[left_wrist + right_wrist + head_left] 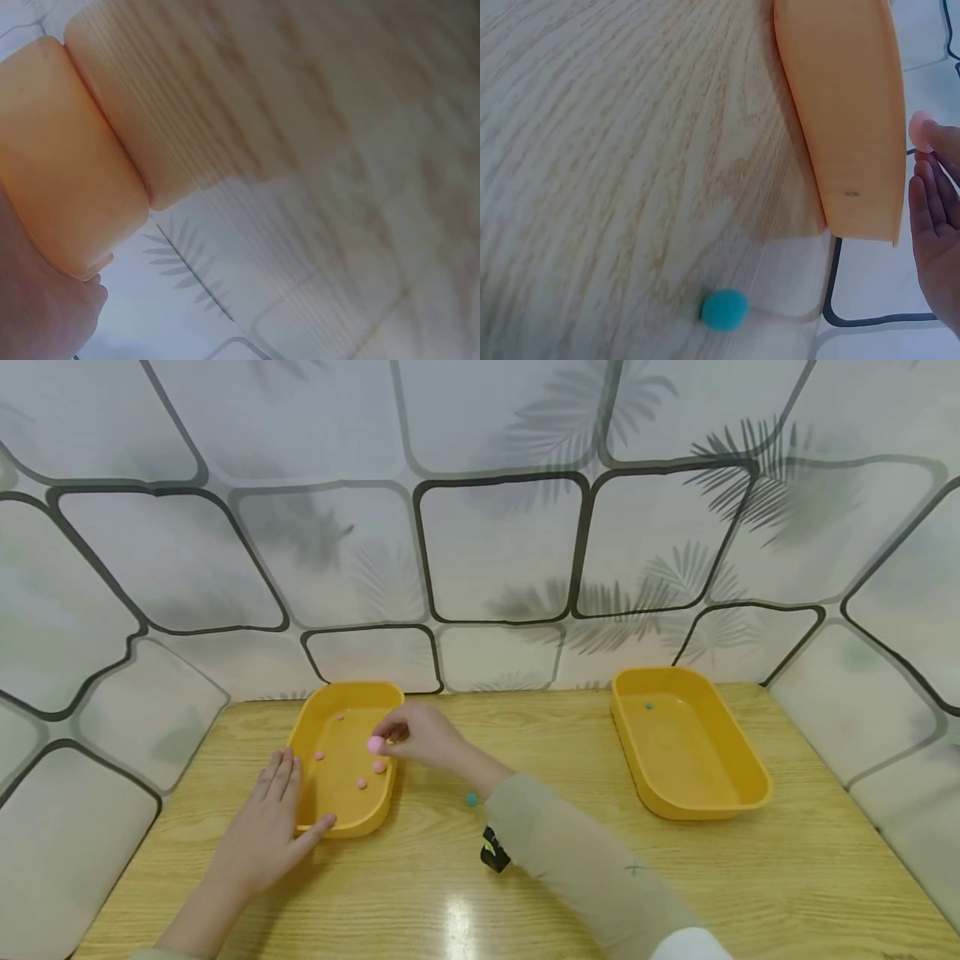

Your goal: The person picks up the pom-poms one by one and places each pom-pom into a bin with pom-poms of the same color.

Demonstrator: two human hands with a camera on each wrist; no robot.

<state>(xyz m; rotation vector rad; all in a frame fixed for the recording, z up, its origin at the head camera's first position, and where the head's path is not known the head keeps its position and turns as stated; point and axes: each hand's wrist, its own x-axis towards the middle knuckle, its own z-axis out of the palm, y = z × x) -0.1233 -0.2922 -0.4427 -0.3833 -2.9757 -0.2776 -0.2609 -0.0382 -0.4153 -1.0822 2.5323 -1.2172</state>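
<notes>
In the head view my right hand [423, 735] pinches a pink pom-pom ball [376, 745] between thumb and fingers, over the right rim of the left yellow tray [341, 693]. The same pink ball [921, 131] shows at the fingertips of the right hand [939, 217] in the right wrist view. Several smaller pink balls [379, 767] lie inside that tray. My left hand [262, 827] rests with straight fingers against the tray's left wall and near corner. At the edge of the left wrist view, the left hand [52, 311] touches the tray's wall [75, 172].
A second yellow tray [690, 806] stands at the right with a small teal ball [648, 705] in it. Another teal ball [471, 799] lies on the wooden table [420, 893], near the right sleeve. A black item [494, 852] sits by that forearm. Patterned panels [502, 552] enclose the back and sides.
</notes>
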